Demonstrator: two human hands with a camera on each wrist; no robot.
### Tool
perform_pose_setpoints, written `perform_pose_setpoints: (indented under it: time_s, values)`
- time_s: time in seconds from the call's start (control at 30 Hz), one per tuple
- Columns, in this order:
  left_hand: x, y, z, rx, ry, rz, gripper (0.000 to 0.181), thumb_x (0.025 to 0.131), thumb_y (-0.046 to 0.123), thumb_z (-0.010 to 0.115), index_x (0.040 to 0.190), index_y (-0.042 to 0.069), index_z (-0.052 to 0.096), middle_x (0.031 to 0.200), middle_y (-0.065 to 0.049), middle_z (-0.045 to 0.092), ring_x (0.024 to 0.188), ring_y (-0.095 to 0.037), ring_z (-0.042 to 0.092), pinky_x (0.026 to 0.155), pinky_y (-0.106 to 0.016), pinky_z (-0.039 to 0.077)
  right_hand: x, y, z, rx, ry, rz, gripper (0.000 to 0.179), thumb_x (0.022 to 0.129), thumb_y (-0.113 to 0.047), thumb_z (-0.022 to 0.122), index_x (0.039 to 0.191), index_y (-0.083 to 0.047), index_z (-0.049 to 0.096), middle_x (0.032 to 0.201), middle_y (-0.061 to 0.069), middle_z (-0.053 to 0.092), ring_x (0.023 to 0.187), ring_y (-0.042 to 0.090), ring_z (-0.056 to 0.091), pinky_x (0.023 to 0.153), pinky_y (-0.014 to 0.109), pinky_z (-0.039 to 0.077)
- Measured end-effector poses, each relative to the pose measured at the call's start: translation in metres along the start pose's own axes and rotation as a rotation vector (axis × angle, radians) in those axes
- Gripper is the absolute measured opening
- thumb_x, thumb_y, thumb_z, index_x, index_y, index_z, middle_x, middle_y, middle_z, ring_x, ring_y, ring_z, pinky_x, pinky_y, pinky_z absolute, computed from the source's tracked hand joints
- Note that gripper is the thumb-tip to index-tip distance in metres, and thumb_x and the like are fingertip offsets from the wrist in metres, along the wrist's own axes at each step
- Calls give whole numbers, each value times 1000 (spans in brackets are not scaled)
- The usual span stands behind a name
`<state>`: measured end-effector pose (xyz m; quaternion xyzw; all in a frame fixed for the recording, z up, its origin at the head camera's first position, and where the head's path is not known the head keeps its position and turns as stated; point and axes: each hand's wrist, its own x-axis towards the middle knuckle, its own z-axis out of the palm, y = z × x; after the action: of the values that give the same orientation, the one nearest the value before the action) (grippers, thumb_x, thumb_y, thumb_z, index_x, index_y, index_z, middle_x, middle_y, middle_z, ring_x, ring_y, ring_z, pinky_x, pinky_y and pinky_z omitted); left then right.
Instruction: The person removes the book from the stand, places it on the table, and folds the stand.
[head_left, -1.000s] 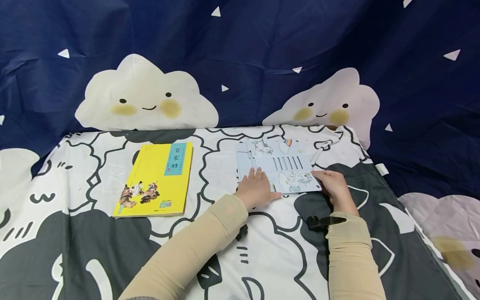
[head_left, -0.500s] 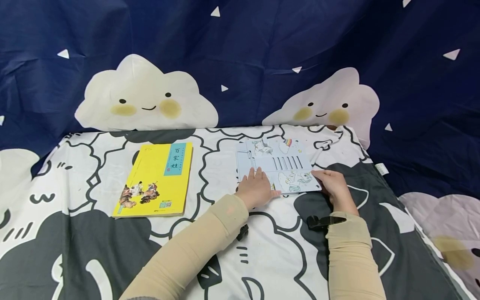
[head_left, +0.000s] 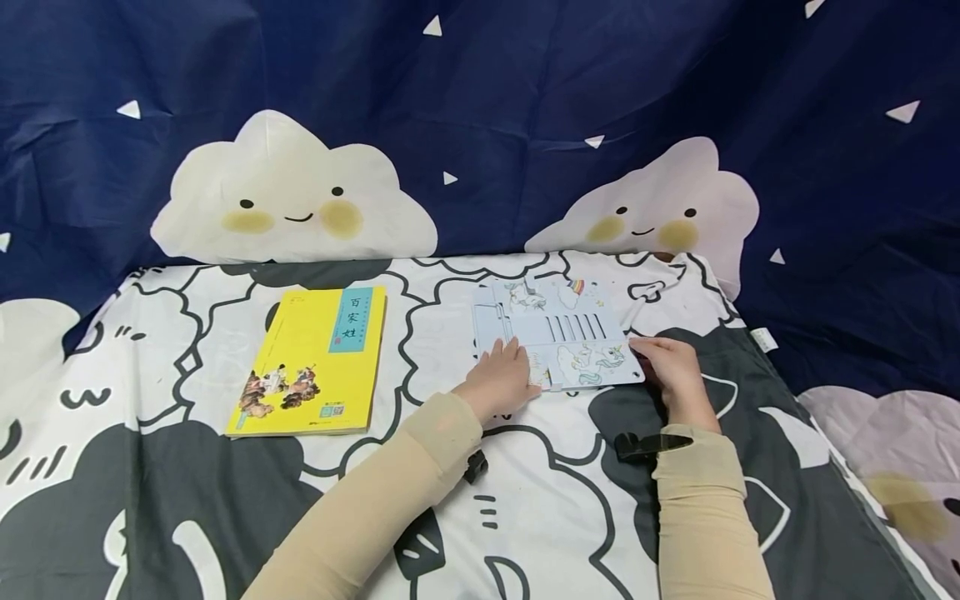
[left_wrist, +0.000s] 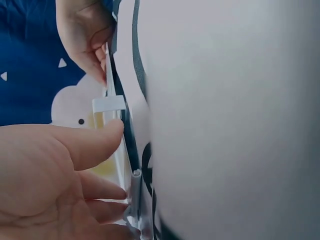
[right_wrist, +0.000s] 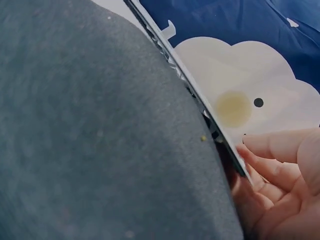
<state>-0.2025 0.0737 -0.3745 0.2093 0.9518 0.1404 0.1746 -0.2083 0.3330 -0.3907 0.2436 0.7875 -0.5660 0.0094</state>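
A light blue book stand [head_left: 577, 304] with unicorn pictures and a row of slots lies folded flat on the bedding. My left hand [head_left: 498, 379] rests on its front left part, fingers fairly straight. In the left wrist view, the left thumb [left_wrist: 97, 142] reaches close to a small white tab [left_wrist: 109, 103] that sticks up from the front edge. On the opposite side, my right hand [head_left: 673, 373] holds the stand's right edge, the thumb above and the other fingers beneath the panel [right_wrist: 220, 130], as the right wrist view shows.
To the left lies a yellow book [head_left: 311, 358] with a blue title label. Sheep-patterned cloth [head_left: 442, 333] covers the surface beneath. A dark blue curtain [head_left: 487, 100] with smiling clouds hangs behind.
My left hand has slid slightly left and toward me across the stand, with its fingers drawn in. A white tab now shows beside its thumb. The right hand stays nearly still.
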Motion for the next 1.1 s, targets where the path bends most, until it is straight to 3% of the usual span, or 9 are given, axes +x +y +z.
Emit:
perform_pose_setpoints:
  time_s: [0.2,0.4,0.47,0.57,0.7,0.83,1.1]
  values:
    - [-5,-11,1,30,24,-4,70,101,38,55,155,1,29,165,-14,19,154,-33,11,125,-45,16,2,-4,2,18,41,-16,49,98,-26,60,137,4,55,73,-18,60,67,-6,61,63,13,53]
    - [-11,-21,-2,-11,4,27,71,101,33,56,155,-1,25,164,-16,19,154,-32,11,125,-43,17,-1,-11,4,31,84,-61,46,99,-24,59,135,4,57,77,-20,60,72,-7,61,66,11,52]
    - [-13,-23,-3,-32,-2,33,71,101,32,55,156,-1,24,165,-16,18,154,-31,10,125,-42,16,-2,-15,6,18,108,-72,46,99,-26,59,135,2,59,87,-16,62,78,-5,62,72,11,52]
    - [-14,-25,-3,-58,-8,40,71,101,32,55,156,-1,23,165,-16,16,155,-30,8,125,-41,15,-6,-21,10,-35,158,-91,44,99,-28,58,134,-1,61,114,1,66,99,6,61,86,20,50]
    - [-13,-27,-2,-82,-10,41,71,101,31,55,156,0,23,165,-16,16,155,-29,8,126,-40,15,-10,-29,17,-97,186,-111,43,100,-30,56,134,-4,62,142,13,55,125,26,52,102,38,44]
    - [-12,-27,-3,-90,-12,30,70,101,32,55,156,1,25,165,-15,17,155,-28,9,125,-41,16,-10,-39,25,-87,137,-149,44,100,-29,55,135,-3,60,145,15,53,133,30,47,112,44,38]
    - [-12,-27,-3,-71,-15,22,68,103,35,52,156,2,26,165,-14,18,155,-27,11,125,-41,18,4,-61,42,-50,-37,-218,48,103,-27,51,141,3,52,146,20,51,135,32,49,114,40,41]
